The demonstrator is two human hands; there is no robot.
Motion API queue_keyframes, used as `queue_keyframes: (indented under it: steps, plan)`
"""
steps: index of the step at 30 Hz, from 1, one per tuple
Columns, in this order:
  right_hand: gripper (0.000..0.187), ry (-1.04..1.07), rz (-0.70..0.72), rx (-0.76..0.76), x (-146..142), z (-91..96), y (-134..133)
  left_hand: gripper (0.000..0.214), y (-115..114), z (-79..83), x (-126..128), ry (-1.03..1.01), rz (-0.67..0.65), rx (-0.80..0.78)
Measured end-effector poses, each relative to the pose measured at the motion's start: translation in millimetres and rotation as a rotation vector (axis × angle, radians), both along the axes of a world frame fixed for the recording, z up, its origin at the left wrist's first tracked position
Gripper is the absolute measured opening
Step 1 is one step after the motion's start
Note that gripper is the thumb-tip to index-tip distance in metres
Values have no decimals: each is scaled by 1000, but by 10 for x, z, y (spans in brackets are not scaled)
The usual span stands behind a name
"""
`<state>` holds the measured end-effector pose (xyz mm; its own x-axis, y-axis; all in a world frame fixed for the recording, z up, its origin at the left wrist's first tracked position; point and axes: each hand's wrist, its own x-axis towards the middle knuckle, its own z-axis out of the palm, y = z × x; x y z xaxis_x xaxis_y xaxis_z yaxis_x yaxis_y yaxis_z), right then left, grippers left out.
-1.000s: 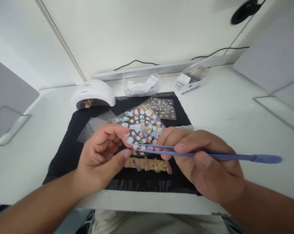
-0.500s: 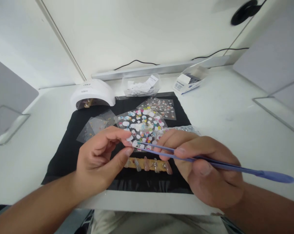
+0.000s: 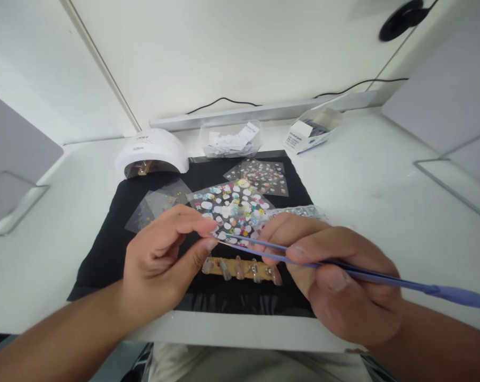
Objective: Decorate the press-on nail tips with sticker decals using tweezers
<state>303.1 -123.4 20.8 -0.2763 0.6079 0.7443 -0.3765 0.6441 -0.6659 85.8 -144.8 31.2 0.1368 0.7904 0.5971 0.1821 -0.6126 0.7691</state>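
Observation:
My left hand [image 3: 158, 262] pinches the near left corner of a colourful sticker sheet [image 3: 229, 207] between thumb and forefinger, holding it a little above the black mat [image 3: 104, 244]. My right hand [image 3: 339, 281] grips long purple tweezers [image 3: 383, 277], whose tips reach the sheet's near edge beside my left thumb. Just below the tips lies a tan strip with several false nails [image 3: 242, 268] stuck on it.
A white nail lamp [image 3: 152, 154] stands at the mat's far left corner. Behind the mat are a clear tub of paper bits [image 3: 229, 140] and an open white box [image 3: 313, 130]. More sticker sheets [image 3: 259, 175] and clear films [image 3: 156, 204] lie on the mat. Grey dividers flank both sides.
The sticker sheet has tipped flatter and lower in my left hand. My right hand has swung the tweezers' rear end down and to the right, tips staying at the sheet's near edge.

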Motion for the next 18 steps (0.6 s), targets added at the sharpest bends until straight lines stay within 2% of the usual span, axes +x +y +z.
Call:
queue_keyframes:
  steps: [18]
  plan:
    - [24,52,15,-52,-26,29,11,34,15,-30,-22,87,38,118]
